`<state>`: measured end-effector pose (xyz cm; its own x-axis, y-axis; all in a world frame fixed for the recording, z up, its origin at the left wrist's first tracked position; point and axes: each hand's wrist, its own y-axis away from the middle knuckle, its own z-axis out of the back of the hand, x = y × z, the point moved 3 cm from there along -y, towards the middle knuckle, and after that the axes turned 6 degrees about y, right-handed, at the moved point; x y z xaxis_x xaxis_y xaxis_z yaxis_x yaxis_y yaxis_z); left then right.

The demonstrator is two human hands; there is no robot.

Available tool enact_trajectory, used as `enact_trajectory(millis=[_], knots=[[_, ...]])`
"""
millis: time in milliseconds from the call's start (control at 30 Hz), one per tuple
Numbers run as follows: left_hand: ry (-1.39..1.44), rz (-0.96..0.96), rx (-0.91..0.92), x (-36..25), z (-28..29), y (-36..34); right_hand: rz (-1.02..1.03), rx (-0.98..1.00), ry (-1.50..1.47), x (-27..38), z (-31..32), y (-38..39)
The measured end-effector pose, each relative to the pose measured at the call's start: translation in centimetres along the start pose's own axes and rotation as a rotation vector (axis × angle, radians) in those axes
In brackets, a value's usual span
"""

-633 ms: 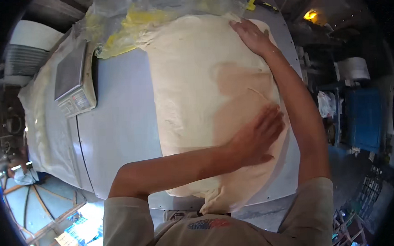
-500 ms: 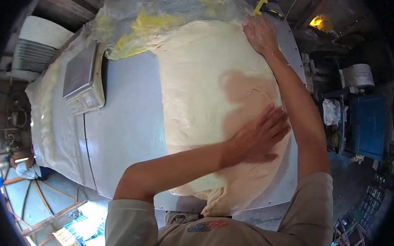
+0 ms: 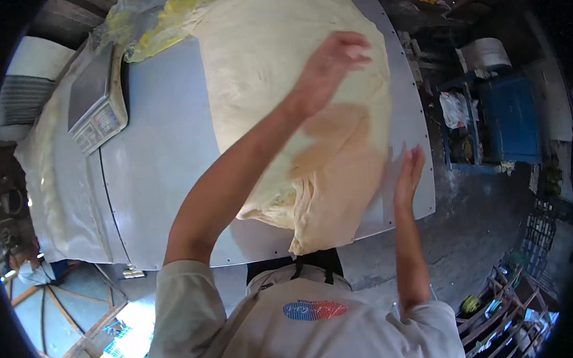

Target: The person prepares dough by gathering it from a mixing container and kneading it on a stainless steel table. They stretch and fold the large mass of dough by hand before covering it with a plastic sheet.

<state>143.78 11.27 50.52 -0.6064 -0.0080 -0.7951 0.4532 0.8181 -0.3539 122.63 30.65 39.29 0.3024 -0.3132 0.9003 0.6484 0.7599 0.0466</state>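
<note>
A big slab of pale dough (image 3: 256, 71) covers the middle of the worktable, with a folded, ragged edge hanging at the near side. My left hand (image 3: 333, 68) is over the dough's far right part, its fingers loosely bent and apart, slightly blurred, with nothing in them. Whether it touches the dough I cannot tell. Beside the dough's right edge, above the table's right side, my right hand (image 3: 411, 173) is open with fingers stretched out and holds nothing.
A scale (image 3: 98, 104) stands on the grey tabletop (image 3: 163, 146) at the left. Crumpled clear and yellow plastic sheeting (image 3: 158, 31) lies at the far left of the dough. To the right are a blue cabinet (image 3: 511, 118) and a rack (image 3: 503, 310) on the floor.
My left hand has lifted and moved away from me across the dough. My right hand has left the far right corner and come nearer. The view has shifted, lowering the body's distance to the table.
</note>
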Motion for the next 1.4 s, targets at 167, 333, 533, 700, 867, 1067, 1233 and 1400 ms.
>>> enact_trajectory(millis=[167, 333, 533, 700, 867, 1067, 1233, 1400], knots=[[-0.679, -0.282, -0.917, -8.4, 7.4, 15.8, -0.522, 0.263, -0.285, -5.9, 1.3, 9.1], [0.186, 0.381, -1.050, 1.9, 10.5, 32.9, -0.488, 0.459, -0.318, -5.1, -2.3, 11.5], [0.211, 0.707, -0.680, 2.2, 5.3, 31.1, -0.768, 0.644, -0.809, -1.4, -3.8, 13.1], [0.303, 0.859, -0.621, 1.2, 2.7, 32.8, -0.708, 0.505, -0.733, 3.2, -4.5, 17.0], [-1.183, 0.592, 0.339, 1.6, 7.2, 31.5, -0.405, 0.512, 0.180, -2.8, -2.9, 15.1], [-0.821, 0.571, -0.273, 0.3, 4.7, 29.5, -0.346, 0.458, 0.002, -3.9, -3.4, 13.5], [-0.760, 0.713, -0.243, 5.0, 7.1, 32.2, -0.741, 0.654, -0.720, -5.8, -4.7, 13.1], [0.184, 0.818, -0.500, 4.5, 3.6, 31.7, -0.915, 0.724, -0.771, -4.0, -4.2, 13.8]])
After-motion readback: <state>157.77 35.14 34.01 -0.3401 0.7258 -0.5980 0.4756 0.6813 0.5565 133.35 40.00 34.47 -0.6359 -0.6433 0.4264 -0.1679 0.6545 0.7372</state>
